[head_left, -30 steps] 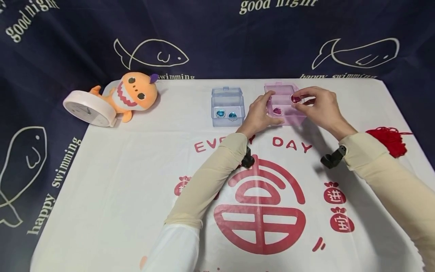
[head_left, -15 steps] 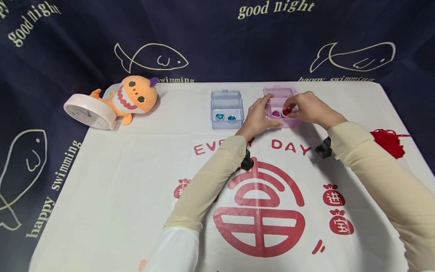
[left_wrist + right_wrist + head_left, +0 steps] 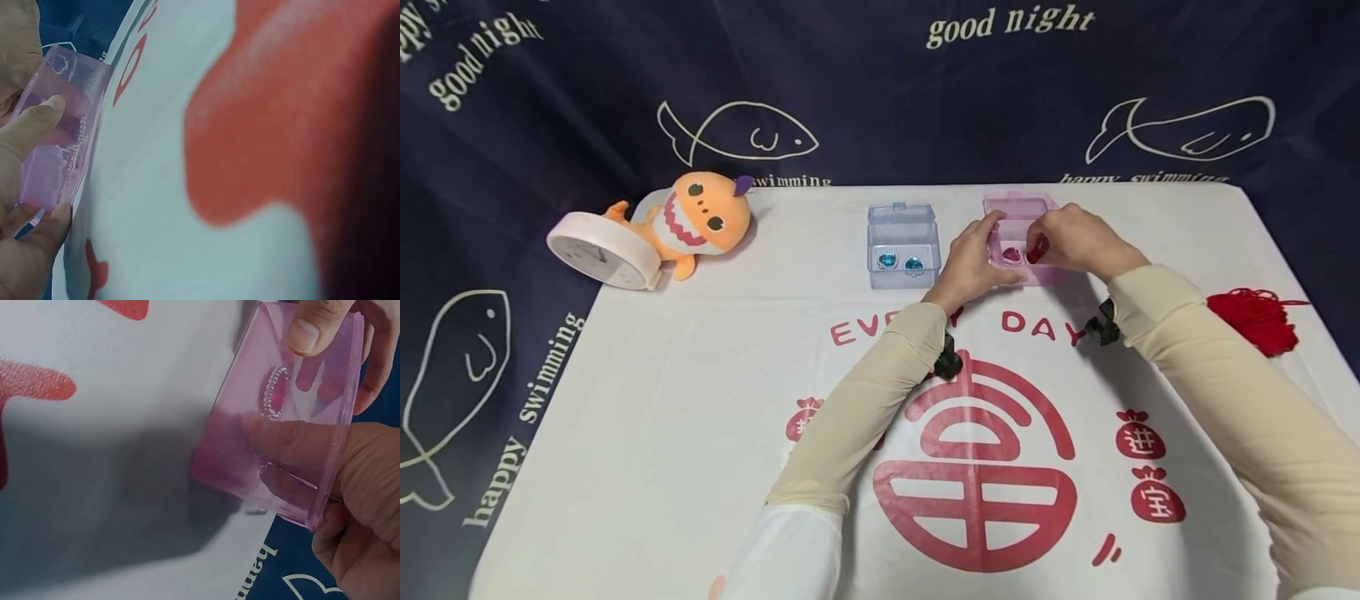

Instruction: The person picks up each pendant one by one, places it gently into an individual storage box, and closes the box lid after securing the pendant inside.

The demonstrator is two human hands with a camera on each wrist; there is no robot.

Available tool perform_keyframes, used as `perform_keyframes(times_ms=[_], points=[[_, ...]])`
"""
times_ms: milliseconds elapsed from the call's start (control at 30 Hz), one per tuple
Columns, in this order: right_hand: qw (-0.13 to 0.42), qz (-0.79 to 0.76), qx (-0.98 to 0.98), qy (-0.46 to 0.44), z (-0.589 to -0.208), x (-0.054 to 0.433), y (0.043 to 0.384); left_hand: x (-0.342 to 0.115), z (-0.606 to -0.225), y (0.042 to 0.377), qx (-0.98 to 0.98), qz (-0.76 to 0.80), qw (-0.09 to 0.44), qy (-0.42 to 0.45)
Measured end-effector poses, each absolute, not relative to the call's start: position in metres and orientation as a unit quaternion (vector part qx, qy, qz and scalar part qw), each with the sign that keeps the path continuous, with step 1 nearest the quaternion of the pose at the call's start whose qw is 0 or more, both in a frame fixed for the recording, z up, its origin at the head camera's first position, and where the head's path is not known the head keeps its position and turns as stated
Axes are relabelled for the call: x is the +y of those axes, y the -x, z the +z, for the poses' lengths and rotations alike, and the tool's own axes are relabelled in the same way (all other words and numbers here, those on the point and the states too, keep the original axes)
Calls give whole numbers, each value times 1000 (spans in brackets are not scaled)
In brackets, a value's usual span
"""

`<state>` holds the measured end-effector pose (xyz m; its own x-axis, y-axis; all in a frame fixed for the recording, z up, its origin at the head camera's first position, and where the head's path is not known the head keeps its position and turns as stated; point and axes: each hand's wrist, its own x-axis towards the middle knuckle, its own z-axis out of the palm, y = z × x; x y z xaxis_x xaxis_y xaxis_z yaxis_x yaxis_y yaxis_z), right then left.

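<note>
My left hand [image 3: 966, 262] grips the left side of a small open pink see-through box [image 3: 1017, 204], thumb on its front wall. With its fingertips down inside the box, my right hand [image 3: 1078, 237] pinches a red gem with a beaded silver edge [image 3: 1037, 249]; its fingers hide part of it. Beside that gem lies a pink gem [image 3: 1012, 256] with the same kind of edge. Through the pink wall in the right wrist view, the right thumb [image 3: 287, 440] shows inside, below a beaded gem [image 3: 276, 394].
Left of the pink box stands an open blue see-through box [image 3: 902, 280] holding two blue gems [image 3: 887, 261]. A red yarn bundle [image 3: 1255, 321] lies at the right. An orange plush toy [image 3: 703, 215] and a white round clock [image 3: 602, 250] are at the back left.
My right hand has moved left and down from above the pink box's right side, taking the red gem inside beside the other gem. The left hand has stayed on the box.
</note>
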<state>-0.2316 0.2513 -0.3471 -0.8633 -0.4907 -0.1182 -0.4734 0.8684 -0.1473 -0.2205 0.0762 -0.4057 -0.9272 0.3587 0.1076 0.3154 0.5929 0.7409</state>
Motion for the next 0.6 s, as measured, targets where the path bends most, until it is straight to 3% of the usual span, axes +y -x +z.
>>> perform_keyframes(times_ms=[400,500,600], points=[[91,-48,965,241,-342,247,232,74,-405,220,889,417,21,-189],[71,-84,961,255,-338,252,232,75,-406,220,889,416,24,-187],[11,-128,958,255,-334,261,232,75,-405,220,890,415,24,-188]])
